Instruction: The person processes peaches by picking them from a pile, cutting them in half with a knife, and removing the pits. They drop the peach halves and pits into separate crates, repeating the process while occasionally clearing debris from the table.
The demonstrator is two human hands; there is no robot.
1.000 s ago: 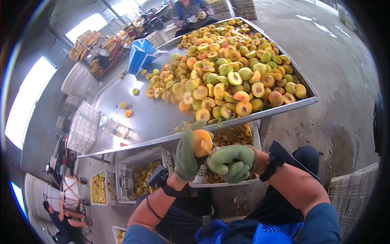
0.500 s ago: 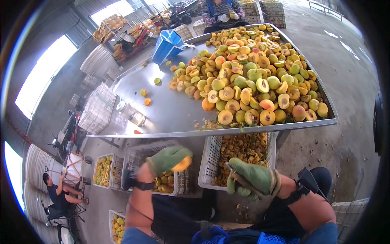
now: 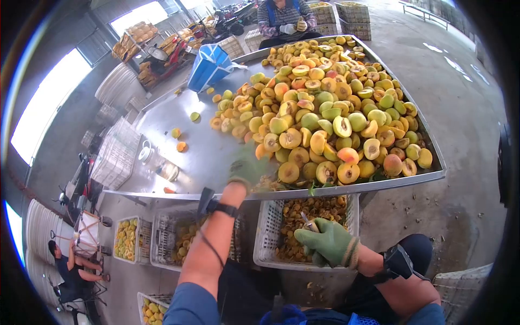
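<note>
Halved peaches (image 3: 342, 127), yellow, green and orange, lie heaped on a metal table (image 3: 206, 187). My left hand (image 3: 249, 167), in a green glove, reaches over the table's near edge to the heap's left front and is smeared by motion. My right hand (image 3: 329, 242), also green-gloved, is closed around a narrow tool (image 3: 309, 223) whose metal end sticks out past the thumb; the rest is hidden in the palm. It hovers over a white crate (image 3: 265, 233) of brown pits and scraps (image 3: 295, 214).
Left of the pit crate stands another crate (image 3: 162, 238) with peach halves. A clear jug (image 3: 162, 165) and a blue bag (image 3: 208, 67) are on the table. One person (image 3: 287, 21) works across the table; another (image 3: 70, 265) sits at far left.
My left hand has moved up and forward from above the left crate to the heap; the peach piece it held no longer shows. The right hand stays over the pit crate with the tool.
</note>
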